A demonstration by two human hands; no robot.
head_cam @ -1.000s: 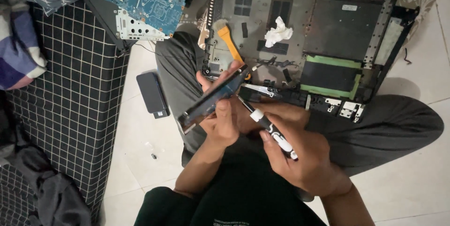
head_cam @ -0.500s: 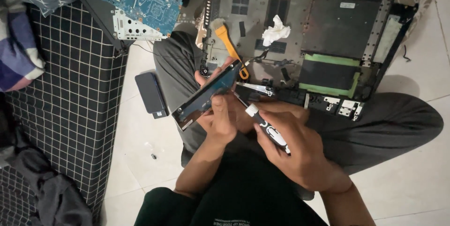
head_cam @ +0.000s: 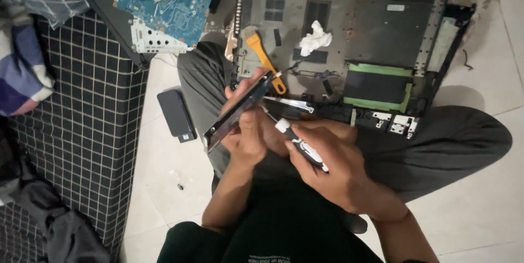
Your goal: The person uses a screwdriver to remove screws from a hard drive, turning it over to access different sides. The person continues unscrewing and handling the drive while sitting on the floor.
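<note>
Left hand [head_cam: 248,140] clamped on a flat silver-edged rectangular drive [head_cam: 240,111], long axis slanting up toward the opened grey laptop chassis [head_cam: 382,34] across the lap, right hand [head_cam: 333,167] gripping a white-and-black screwdriver [head_cam: 301,145], tip just beside the drive's near face.

Dim, soft light (edges darker)

Blue circuit board [head_cam: 169,6] cut off by top edge; screwdriver [head_cam: 300,145] tip hidden behind left hand [head_cam: 248,135]; floor speck [head_cam: 179,186] too small to identify.
</note>
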